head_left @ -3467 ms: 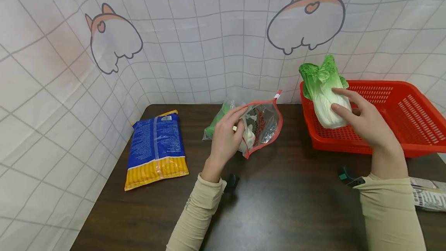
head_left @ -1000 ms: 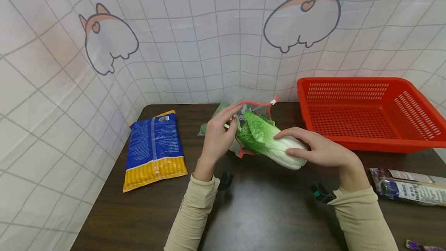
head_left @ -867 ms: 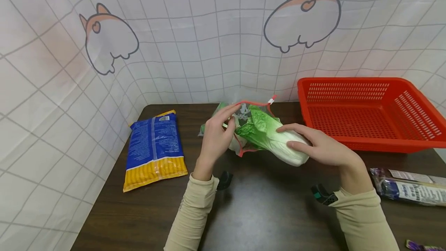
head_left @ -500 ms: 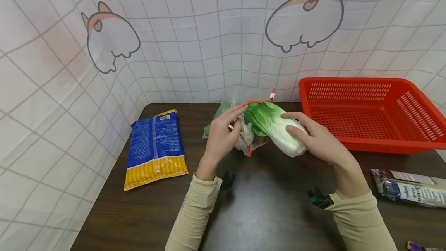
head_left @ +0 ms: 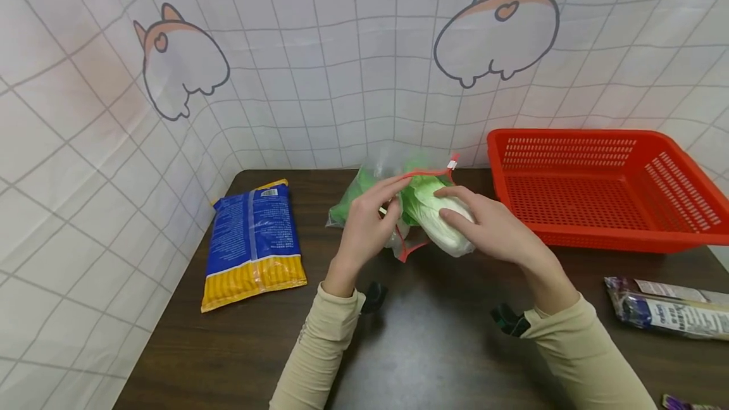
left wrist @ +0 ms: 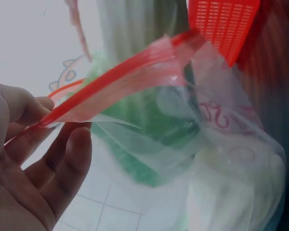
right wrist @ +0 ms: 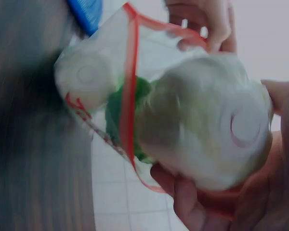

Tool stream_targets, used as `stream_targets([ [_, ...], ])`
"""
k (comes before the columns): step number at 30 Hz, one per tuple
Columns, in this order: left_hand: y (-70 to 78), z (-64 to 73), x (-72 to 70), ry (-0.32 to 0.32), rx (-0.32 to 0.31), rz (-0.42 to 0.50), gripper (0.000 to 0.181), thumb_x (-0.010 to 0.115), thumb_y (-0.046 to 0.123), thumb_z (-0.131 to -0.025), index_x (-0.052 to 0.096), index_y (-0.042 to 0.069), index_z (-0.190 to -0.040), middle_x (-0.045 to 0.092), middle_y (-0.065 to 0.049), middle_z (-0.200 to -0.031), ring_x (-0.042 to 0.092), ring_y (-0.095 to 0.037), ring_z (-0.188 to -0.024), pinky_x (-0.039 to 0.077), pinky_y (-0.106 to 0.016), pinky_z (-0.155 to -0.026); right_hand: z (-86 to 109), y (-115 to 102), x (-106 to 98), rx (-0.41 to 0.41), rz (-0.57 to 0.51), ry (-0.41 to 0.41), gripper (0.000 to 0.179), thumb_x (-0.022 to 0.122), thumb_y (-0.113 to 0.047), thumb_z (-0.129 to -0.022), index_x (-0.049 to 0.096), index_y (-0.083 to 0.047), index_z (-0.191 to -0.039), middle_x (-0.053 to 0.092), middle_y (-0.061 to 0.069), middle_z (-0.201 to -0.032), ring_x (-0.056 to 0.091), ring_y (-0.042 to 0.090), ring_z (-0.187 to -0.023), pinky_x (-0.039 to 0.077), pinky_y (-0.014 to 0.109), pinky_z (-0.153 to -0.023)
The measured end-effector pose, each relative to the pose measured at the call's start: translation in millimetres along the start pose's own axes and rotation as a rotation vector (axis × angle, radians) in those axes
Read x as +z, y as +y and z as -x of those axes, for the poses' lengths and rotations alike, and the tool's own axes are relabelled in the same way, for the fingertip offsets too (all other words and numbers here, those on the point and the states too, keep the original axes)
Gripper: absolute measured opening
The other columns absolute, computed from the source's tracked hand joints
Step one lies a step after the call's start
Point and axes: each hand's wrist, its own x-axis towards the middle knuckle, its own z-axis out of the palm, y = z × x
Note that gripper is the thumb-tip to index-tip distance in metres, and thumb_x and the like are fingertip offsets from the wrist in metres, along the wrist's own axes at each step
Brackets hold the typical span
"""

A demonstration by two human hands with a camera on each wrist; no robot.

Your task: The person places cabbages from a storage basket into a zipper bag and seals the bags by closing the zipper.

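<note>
My right hand (head_left: 486, 223) grips a napa cabbage (head_left: 444, 223) by its white base. The cabbage's leafy end is inside a clear zip bag (head_left: 407, 247) with a red zipper edge, and its base sticks out of the mouth. My left hand (head_left: 367, 220) pinches the bag's red rim (left wrist: 106, 86) between thumb and fingers. In the left wrist view, green leaves show through the plastic. Another pale, round-based vegetable (right wrist: 86, 74) lies inside the bag in the right wrist view. The bag's far side is partly hidden behind my left hand.
A blue and yellow packet (head_left: 253, 245) lies at the left of the dark table (head_left: 433, 340). The red basket (head_left: 604, 236) stands at the back right. A long clear-wrapped package (head_left: 672, 309) lies in front of it, and a purple wrapper (head_left: 689, 402) is at the lower right edge.
The cabbage was above the basket in my right hand at first. It has since moved left to the bag, and its leaves have gone in through the mouth. My left hand keeps the rim.
</note>
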Motion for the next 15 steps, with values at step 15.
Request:
stream_targets([
  [15, 0.6, 1.0, 6.7, -0.046, 0.034, -0.006, 0.042, 0.047, -0.004, -0.090, 0.067, 0.006, -0.126, 0.063, -0.003, -0.130, 0.056, -0.011, -0.070, 0.043, -0.020, -0.055, -14.4, -0.4, 12.4, 0.044, 0.053, 0.076, 0.046, 0.046, -0.046, -0.101, 0.051, -0.021, -0.139, 0.052, 0.017, -0.126, 0.049, 0.032, -0.113, 0.046, 0.047, -0.077],
])
